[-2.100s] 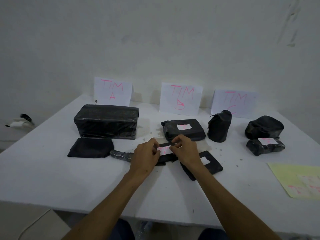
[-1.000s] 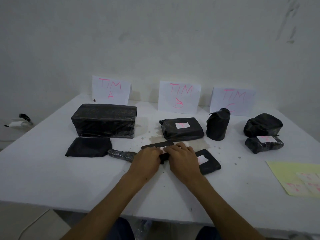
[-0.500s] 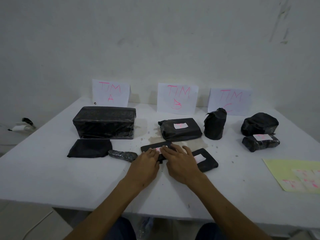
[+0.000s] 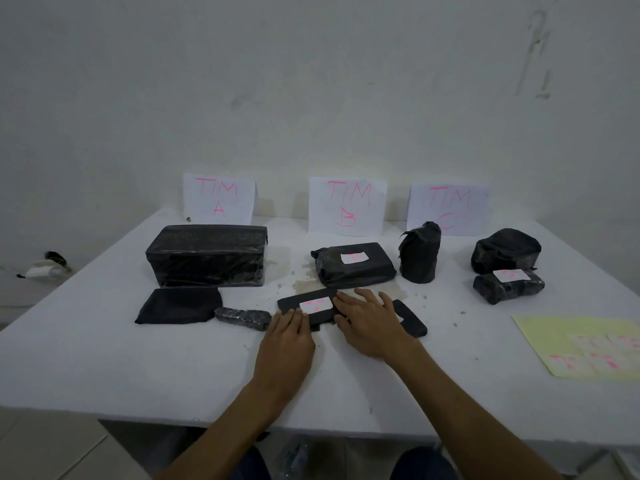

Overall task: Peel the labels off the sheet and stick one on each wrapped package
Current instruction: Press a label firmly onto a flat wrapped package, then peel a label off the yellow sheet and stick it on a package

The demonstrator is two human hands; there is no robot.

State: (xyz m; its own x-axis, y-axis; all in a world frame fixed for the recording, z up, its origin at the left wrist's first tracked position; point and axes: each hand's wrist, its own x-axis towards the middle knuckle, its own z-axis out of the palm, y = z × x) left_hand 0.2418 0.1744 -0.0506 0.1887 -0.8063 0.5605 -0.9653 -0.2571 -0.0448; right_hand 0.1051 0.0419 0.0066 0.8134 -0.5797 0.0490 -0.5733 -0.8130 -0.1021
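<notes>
A flat black wrapped package (image 4: 294, 301) lies at the table's middle with a white label (image 4: 316, 304) on its top. My left hand (image 4: 285, 341) rests flat with straight fingertips at the package's near edge, just below the label. My right hand (image 4: 370, 323) lies flat with spread fingers over the package's right end and partly covers a second flat black package (image 4: 412, 318). The yellow label sheet (image 4: 585, 346) with several labels lies at the right. Labelled packages sit behind (image 4: 353, 263) and at the right (image 4: 507, 284).
On the left stand a large black box (image 4: 207, 254), a flat black parcel (image 4: 178, 306) and a small black roll (image 4: 242, 317). An upright black bundle (image 4: 419, 252) and a rounded one (image 4: 504, 249) stand behind. Three paper signs (image 4: 346, 206) lean against the wall.
Both hands laid the label on the flat package and pressed it down, then slid apart, uncovering the label. The view shifted slightly.
</notes>
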